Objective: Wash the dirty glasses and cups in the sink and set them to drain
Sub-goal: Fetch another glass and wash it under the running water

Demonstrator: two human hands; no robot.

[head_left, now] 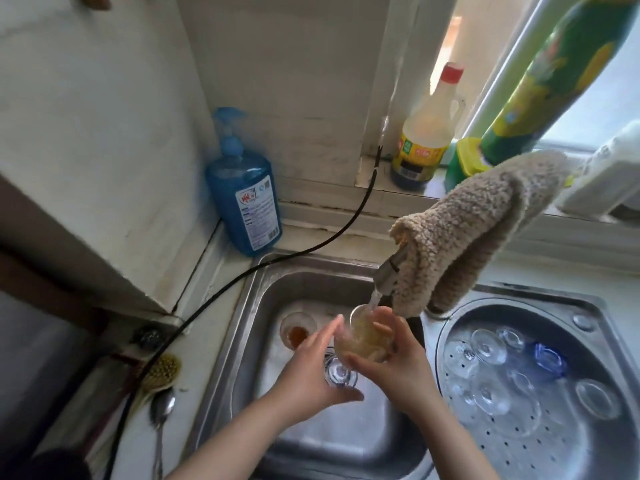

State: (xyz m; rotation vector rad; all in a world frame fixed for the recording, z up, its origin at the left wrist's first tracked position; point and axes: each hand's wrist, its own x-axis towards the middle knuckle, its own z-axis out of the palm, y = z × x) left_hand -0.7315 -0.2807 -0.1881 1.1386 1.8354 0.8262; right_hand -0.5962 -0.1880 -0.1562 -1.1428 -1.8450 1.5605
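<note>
Glass with an amber residue [298,332] waits at the sink's [242,341] back-left corner, the left hand [313,368] hovers flat and empty over another tumbler [339,372], and the right hand [398,362] grips the tilted cup [363,341] under the tap [389,271], the drain basket [519,445] lying right.

Under the tap [388,278]: right hand [398,358] gripping a glass [363,341] in running water, left hand [311,368] flat against it; left of the tap, a cup [298,329] with brown dregs; right, washed glasses [491,368] in the drain basin [588,427]
</note>
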